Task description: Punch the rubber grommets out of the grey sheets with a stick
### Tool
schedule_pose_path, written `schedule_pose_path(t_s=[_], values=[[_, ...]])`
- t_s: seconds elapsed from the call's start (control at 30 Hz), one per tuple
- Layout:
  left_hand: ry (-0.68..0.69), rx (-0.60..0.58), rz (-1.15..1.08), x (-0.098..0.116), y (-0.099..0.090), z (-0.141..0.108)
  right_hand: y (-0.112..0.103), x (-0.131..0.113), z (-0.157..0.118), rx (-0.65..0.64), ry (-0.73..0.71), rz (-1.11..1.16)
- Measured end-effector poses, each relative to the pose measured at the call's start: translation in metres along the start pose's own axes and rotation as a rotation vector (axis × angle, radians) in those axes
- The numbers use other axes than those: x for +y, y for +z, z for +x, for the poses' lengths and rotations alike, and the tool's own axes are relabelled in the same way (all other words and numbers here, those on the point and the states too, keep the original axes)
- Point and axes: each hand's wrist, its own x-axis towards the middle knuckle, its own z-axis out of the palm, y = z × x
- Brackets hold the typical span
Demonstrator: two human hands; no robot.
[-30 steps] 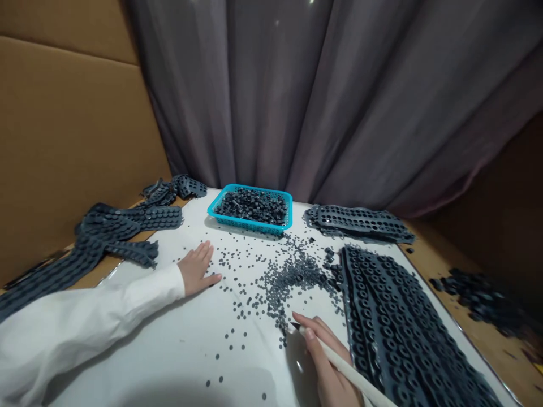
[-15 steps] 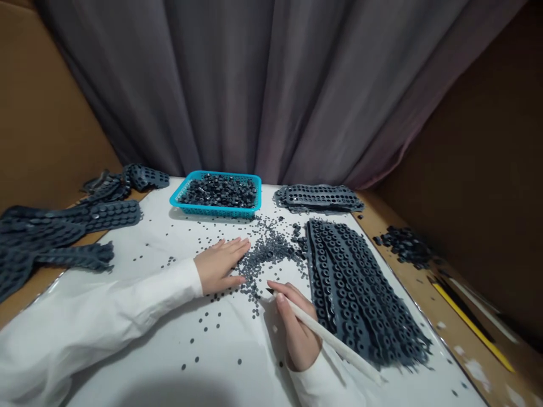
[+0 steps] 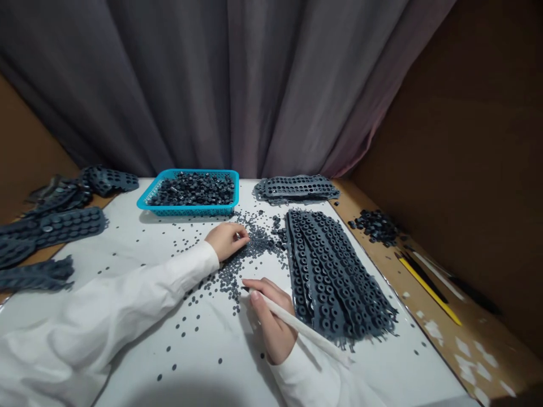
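My left hand (image 3: pixel 227 240) is at the left edge of a heap of tiny dark discs (image 3: pixel 258 243), its fingers curled and thumb and fingertips drawn together; whatever they may pinch is too small to make out. In my right hand (image 3: pixel 275 325) is a white pencil (image 3: pixel 307 330) with a dark pointed tip, gripped between thumb and fingers and aimed at the discs. Right of the heap lies a stack of dark rubber strips (image 3: pixel 335 277) covered in rows of ring-shaped parts. A few larger black pieces (image 3: pixel 278 229) sit between heap and stack.
A blue basket (image 3: pixel 195 210) full of small black pieces stands at the back. Perforated strips (image 3: pixel 297 189) lie behind the stack; more dark strips (image 3: pixel 76 223) are at left. On the right ledge are loose black parts (image 3: pixel 375 226), a yellow stick (image 3: pixel 428 288) and white scraps (image 3: pixel 466 362).
My left hand was flat with spread fingers; its fingers are now curled together beside the heap. My right hand still holds the pencil. The whole view has shifted, moving the scene leftward.
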Motion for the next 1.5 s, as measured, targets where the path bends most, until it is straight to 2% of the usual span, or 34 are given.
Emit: schedule_pose_path(t_s=[0.17,0.27,0.33,0.4,0.5,0.53,0.6,0.67,0.83,0.93,1.03,1.13,1.23,1.33,1.4,1.5], values=[[-0.150,0.076,0.100,-0.046,-0.019,-0.009,0.001,-0.001,-0.003,0.001,0.014,0.044],[-0.139,0.065,0.157,-0.065,-0.028,-0.023,0.000,-0.002,-0.004,-0.027,0.015,0.049],[-0.064,0.036,0.162,-0.063,-0.028,-0.040,-0.001,-0.003,-0.005,-0.035,0.021,0.046],[0.053,-0.013,0.145,-0.052,-0.022,-0.063,-0.002,-0.003,-0.005,-0.037,0.031,0.048],[0.315,-0.179,0.079,-0.029,-0.007,-0.092,-0.005,-0.004,-0.004,-0.032,0.018,0.042],[0.364,-0.224,0.053,-0.022,-0.003,-0.097,-0.005,-0.004,-0.004,-0.027,0.013,0.037],[0.401,-0.277,0.006,-0.014,0.002,-0.095,-0.006,-0.005,-0.002,-0.018,0.013,0.030],[0.390,-0.280,-0.037,-0.009,0.004,-0.081,-0.006,-0.005,-0.001,-0.015,0.021,0.030],[0.429,-0.237,-0.119,0.001,0.005,-0.038,-0.005,-0.003,0.002,-0.031,0.010,0.048],[0.440,-0.193,-0.175,0.004,-0.002,-0.025,-0.006,-0.001,0.001,-0.010,0.024,0.042],[0.389,-0.121,-0.245,-0.001,-0.016,-0.023,-0.006,-0.002,0.000,0.007,0.040,0.023],[0.281,-0.051,-0.332,-0.011,-0.034,-0.028,-0.006,-0.003,-0.001,0.015,0.030,0.024],[0.107,-0.001,-0.439,-0.022,-0.048,-0.038,-0.006,-0.001,0.000,0.028,0.023,-0.006],[-0.111,0.012,-0.602,-0.021,-0.054,-0.062,-0.009,0.007,0.003,0.031,-0.048,-0.177],[-0.226,-0.068,-0.762,-0.006,-0.050,-0.088,-0.009,0.012,0.005,0.008,-0.209,-0.408],[-0.283,-0.370,-1.053,0.036,-0.032,-0.132,0.000,0.011,0.008,-0.066,-0.473,-0.810]])
